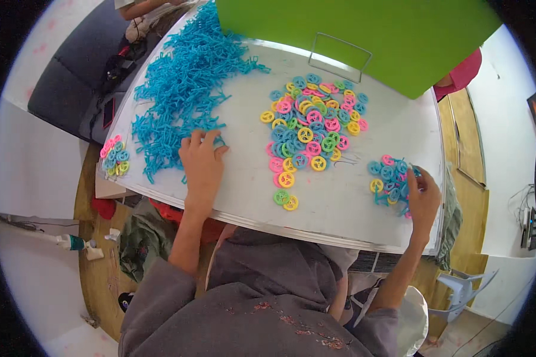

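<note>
My left hand (203, 162) rests at the near right edge of a big heap of thin blue branched plastic pieces (187, 77). Its fingers are bent and spread apart, with the tips touching the blue pieces. At the table's right side, my right hand (424, 199) is over a small pile of spoked plastic wheels (388, 174) mixed with blue pieces. Thumb and fingers there come together at the pile's edge, and whatever lies between them is mostly hidden. Between my hands spreads a larger heap of yellow, pink, blue and green spoked wheels (307, 122).
The white table (339, 205) has a small cluster of colored wheels (115, 156) at its left corner. A tall green panel (363, 35) stands along the far edge, beside a wire frame (340, 56). Another person's arm (140, 9) shows at the far left, near a dark sofa (65, 89).
</note>
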### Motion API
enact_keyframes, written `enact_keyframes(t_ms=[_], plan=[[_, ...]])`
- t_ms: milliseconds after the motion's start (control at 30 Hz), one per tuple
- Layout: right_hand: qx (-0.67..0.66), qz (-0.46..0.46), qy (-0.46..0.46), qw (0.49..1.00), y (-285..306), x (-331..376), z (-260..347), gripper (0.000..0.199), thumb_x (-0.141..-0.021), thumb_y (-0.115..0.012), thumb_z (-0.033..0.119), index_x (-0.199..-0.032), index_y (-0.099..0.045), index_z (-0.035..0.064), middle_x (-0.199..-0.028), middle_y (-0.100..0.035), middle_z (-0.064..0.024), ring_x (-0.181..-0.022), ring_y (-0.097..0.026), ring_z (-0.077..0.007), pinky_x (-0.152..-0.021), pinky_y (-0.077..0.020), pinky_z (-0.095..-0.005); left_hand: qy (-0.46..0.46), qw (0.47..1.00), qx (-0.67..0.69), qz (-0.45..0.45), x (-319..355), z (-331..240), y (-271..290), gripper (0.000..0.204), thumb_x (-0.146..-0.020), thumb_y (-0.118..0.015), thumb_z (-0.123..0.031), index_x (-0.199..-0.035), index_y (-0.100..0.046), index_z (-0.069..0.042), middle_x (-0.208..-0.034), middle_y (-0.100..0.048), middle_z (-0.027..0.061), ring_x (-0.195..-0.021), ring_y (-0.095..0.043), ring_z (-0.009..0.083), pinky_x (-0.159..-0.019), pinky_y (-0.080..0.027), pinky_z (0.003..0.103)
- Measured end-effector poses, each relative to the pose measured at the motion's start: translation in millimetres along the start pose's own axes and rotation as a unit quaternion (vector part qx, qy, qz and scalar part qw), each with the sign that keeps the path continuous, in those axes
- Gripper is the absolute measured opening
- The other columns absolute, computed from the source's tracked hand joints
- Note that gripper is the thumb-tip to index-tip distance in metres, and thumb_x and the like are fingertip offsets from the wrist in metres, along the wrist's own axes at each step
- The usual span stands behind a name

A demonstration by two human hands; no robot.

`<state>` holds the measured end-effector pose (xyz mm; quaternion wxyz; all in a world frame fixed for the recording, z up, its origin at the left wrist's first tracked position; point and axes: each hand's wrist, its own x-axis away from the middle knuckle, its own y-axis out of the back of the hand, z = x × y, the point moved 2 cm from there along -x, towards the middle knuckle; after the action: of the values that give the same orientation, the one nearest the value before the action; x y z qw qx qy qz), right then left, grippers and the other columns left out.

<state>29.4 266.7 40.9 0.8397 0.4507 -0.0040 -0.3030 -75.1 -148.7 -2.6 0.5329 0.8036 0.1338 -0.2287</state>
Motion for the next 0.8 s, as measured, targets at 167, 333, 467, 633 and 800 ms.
enact_keyframes(t_ms=[167,333,467,633,800], plan=[[0.015,0.010,0.012,1.000,-4.9,8.7,2.1,0.028,-0.087,-0.067,0.021,-0.109,-0.068,0.0035,-0.083,-0.066,-0.0083,-0.072,-0.060,-0.0174,-0.067,-0.0477,-0.0303,-0.011,0.999,0.006,0.053,-1.0,10.9,-7.9,0.022,-0.077,-0.067,-0.005,-0.099,-0.064,-0.009,-0.091,-0.060,0.0076,-0.089,-0.054,0.0284,-0.077,-0.039,0.040],[-0.073,-0.127,0.077,0.986,-6.4,32.3,45.3,0.016,-0.087,-0.065,0.012,-0.099,-0.068,0.0016,-0.092,-0.068,-0.0062,-0.083,-0.060,-0.0145,-0.074,-0.0459,-0.0289,0.003,0.995,0.099,-0.023,-2.4,2.4,3.4,0.019,-0.078,-0.064,0.000,-0.095,-0.065,-0.009,-0.085,-0.063,0.0071,-0.080,-0.058,0.0248,-0.075,-0.042,0.037],[-0.240,0.071,0.068,0.966,-50.1,75.9,93.5,0.018,-0.087,-0.061,0.000,-0.104,-0.068,0.0030,-0.090,-0.069,-0.0065,-0.082,-0.062,-0.0112,-0.075,-0.0474,-0.0260,0.014,0.970,0.235,-0.064,15.4,-48.2,23.2,0.022,-0.073,-0.062,0.007,-0.089,-0.065,-0.007,-0.085,-0.063,0.0066,-0.077,-0.058,0.0258,-0.075,-0.042,0.036],[-0.461,0.143,0.024,0.876,-93.9,111.8,142.7,0.044,-0.083,-0.064,-0.003,-0.126,-0.055,-0.0016,-0.113,-0.063,-0.0127,-0.099,-0.062,-0.0175,-0.087,-0.0492,-0.0288,-0.155,0.943,0.286,-0.076,54.4,-113.1,16.8,0.020,-0.073,-0.062,0.004,-0.091,-0.066,-0.005,-0.089,-0.064,0.0107,-0.081,-0.060,0.0273,-0.075,-0.047,0.037],[-0.486,0.144,-0.006,0.862,-104.6,118.5,125.1,0.042,-0.083,-0.066,0.000,-0.124,-0.055,-0.0048,-0.115,-0.061,-0.0151,-0.098,-0.062,-0.0168,-0.084,-0.0511,-0.0291,-0.084,0.923,0.376,-0.021,60.8,-123.0,5.5,0.026,-0.072,-0.063,0.006,-0.094,-0.066,-0.007,-0.089,-0.064,0.0062,-0.081,-0.058,0.0259,-0.074,-0.043,0.035]])
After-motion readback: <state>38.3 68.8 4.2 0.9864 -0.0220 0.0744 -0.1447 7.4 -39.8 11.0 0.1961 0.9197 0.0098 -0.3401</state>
